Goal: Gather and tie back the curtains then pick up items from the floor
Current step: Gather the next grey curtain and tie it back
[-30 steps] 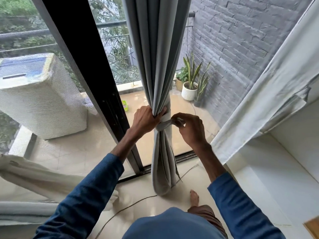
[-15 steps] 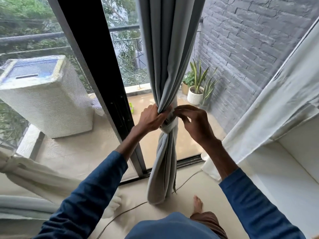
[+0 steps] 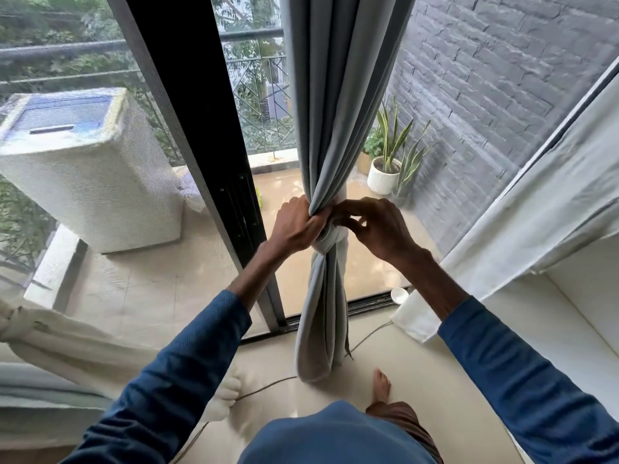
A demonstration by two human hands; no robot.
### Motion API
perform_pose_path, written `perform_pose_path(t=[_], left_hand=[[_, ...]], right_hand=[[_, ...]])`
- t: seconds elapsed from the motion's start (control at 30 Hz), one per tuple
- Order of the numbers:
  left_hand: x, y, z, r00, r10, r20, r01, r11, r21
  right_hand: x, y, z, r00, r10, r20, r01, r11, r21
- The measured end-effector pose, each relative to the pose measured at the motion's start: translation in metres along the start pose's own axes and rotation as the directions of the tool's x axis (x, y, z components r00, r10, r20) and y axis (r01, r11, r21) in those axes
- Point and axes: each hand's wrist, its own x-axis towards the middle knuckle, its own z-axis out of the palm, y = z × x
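The grey curtain [image 3: 335,128] hangs gathered at frame centre; the left hand [image 3: 294,226] grips its bundled folds just above the knot [image 3: 330,237]. The right hand [image 3: 380,229] curls its fingers [image 3: 355,207] at the knot, but whether they pinch fabric cannot be told. Releasing either hand before the wrap is cinched likely lets the folds slide and the knot unwind.

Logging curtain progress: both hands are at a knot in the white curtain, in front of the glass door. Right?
No: the head view shows the left hand and right hand at a knot in the grey curtain, in front of the glass door; the white curtain hangs apart at the right.
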Motion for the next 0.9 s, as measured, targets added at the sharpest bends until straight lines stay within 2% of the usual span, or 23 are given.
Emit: perform_pose_path(t=[0.1,0.2,0.3,0.4,0.5,0.6,0.77,0.9], left_hand=[[-0.002,0.001,-0.003,1.000,0.011,0.007,-0.011,1.000,0.000],[-0.003,0.005,-0.003,0.999,-0.010,0.031,0.009,1.000,0.028],[-0.004,0.009,-0.002,0.999,-0.015,0.047,0.014,0.999,0.032],[-0.003,0.011,-0.003,0.999,-0.007,0.038,0.005,0.999,0.049],[0.001,0.005,-0.005,0.999,-0.003,0.050,0.003,1.000,0.000],[-0.001,0.002,-0.004,0.998,0.020,0.060,-0.020,1.000,-0.016],[-0.005,0.003,-0.001,0.999,0.000,0.032,-0.002,0.998,0.065],[-0.003,0.002,0.003,1.000,-0.014,0.022,0.012,0.996,0.088]], right_hand=[[0.004,0.003,-0.002,0.992,0.009,0.124,-0.019,0.997,0.081],[0.005,0.001,-0.005,0.954,-0.018,0.298,-0.040,0.982,0.186],[0.007,0.006,-0.007,0.918,-0.067,0.392,0.000,0.986,0.170],[0.013,0.006,-0.016,0.933,-0.024,0.358,0.000,0.998,0.066],[0.008,0.003,-0.022,0.993,0.035,0.109,-0.035,0.999,-0.001],[-0.003,0.006,-0.009,0.999,0.034,0.019,-0.034,0.999,0.014],[-0.007,-0.002,-0.002,0.995,0.034,0.096,-0.030,0.998,-0.050],[0.001,-0.024,-0.010,0.961,0.032,0.276,0.036,0.971,-0.237]])
